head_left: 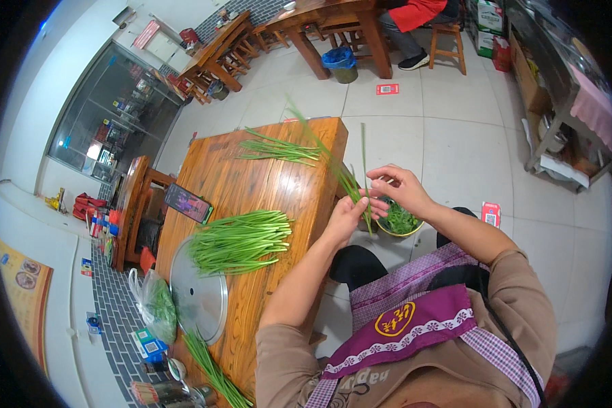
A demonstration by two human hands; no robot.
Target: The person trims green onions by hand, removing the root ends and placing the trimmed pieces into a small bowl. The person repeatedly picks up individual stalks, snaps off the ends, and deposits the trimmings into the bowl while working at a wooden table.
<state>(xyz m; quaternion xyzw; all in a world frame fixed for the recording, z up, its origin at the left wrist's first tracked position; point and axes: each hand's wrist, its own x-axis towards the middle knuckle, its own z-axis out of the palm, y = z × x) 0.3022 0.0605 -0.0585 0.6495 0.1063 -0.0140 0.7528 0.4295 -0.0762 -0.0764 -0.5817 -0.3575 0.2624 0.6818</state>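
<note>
My left hand is shut on a small bunch of long green garlic chives, their tips blurred above it. One thin stalk stands apart from that bunch, upright by the thumb. Close beside it is my right hand, fingers bent; whether they pinch anything is unclear. Below the hands, a round container holds green leaf scraps. On the wooden table at my left lie a large pile of chives, a smaller bunch at the far end and another bunch nearer me.
A round metal disc sits in the tabletop, partly under the pile. Near it are a phone and a plastic bag of greens. A lined bin stands ahead by a seated person. A metal rack is at right.
</note>
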